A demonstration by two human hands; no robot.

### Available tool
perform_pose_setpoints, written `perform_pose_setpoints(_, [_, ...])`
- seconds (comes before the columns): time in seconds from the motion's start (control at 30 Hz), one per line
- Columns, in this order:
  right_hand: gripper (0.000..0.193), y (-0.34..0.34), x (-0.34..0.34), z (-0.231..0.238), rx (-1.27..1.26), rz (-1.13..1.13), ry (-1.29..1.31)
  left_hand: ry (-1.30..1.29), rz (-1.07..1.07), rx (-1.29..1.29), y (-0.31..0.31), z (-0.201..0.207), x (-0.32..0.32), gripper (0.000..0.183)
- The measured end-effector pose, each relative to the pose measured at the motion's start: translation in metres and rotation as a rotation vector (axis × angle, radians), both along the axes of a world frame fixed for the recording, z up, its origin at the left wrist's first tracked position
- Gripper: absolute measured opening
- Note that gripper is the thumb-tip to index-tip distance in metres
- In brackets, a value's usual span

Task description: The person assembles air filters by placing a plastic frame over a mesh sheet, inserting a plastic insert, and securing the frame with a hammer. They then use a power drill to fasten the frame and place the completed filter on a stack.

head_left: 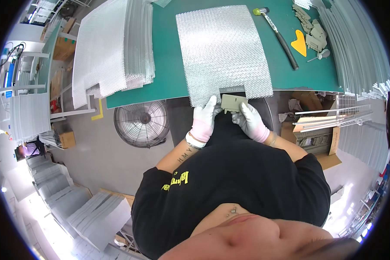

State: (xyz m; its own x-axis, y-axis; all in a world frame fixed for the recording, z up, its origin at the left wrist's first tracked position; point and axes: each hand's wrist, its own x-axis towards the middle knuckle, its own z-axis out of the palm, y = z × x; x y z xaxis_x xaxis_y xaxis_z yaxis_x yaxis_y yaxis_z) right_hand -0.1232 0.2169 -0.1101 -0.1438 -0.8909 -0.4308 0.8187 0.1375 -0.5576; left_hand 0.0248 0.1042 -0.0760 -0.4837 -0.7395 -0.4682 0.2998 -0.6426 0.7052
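The clip (233, 102), a flat grey-green plastic piece, sits at the near edge of the mesh (223, 50), right where a small notch is cut into that edge. We hold it between our two gloved hands: the left hand (203, 119) comes up on its left side, fingers curled, the fingertips touching the clip's left end and the mesh edge beside it; the right hand (249, 119) is closed around the clip's right and lower side, thumb on top. Both hands hang just off the desk (169, 60), over its near edge.

The mesh is a silvery sheet of expanded metal lying flat on the green desk, its near edge overhanging slightly. To its left lies a stack (112, 47) of like sheets, partly off the desk. On the far right of the desk we see a mallet (276, 30) with a black handle, a yellow scraper (299, 43) beside it, and a pile of more grey-green clips (312, 28). Below the desk, to our left, a round fan (142, 122) stands on the floor.
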Motion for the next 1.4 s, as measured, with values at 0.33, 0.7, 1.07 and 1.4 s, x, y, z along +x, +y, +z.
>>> perform_pose_setpoints(0.33, [0.032,-0.008,-0.02,0.025,0.113,0.127,0.595,-0.033,-0.018,-0.12,0.006,0.0,0.001,0.026])
perform_pose_setpoints(0.7, [0.037,-0.013,-0.018,0.027,0.145,0.159,0.707,-0.035,0.016,-0.061,0.009,-0.007,-0.002,0.027])
perform_pose_setpoints(1.07, [0.036,-0.005,-0.016,0.014,0.039,0.122,0.536,-0.293,0.056,-0.296,0.011,-0.019,-0.006,0.024])
perform_pose_setpoints(1.4, [0.032,-0.009,-0.02,0.021,0.098,0.155,0.58,-0.156,0.104,-0.273,0.015,-0.012,-0.011,0.024])
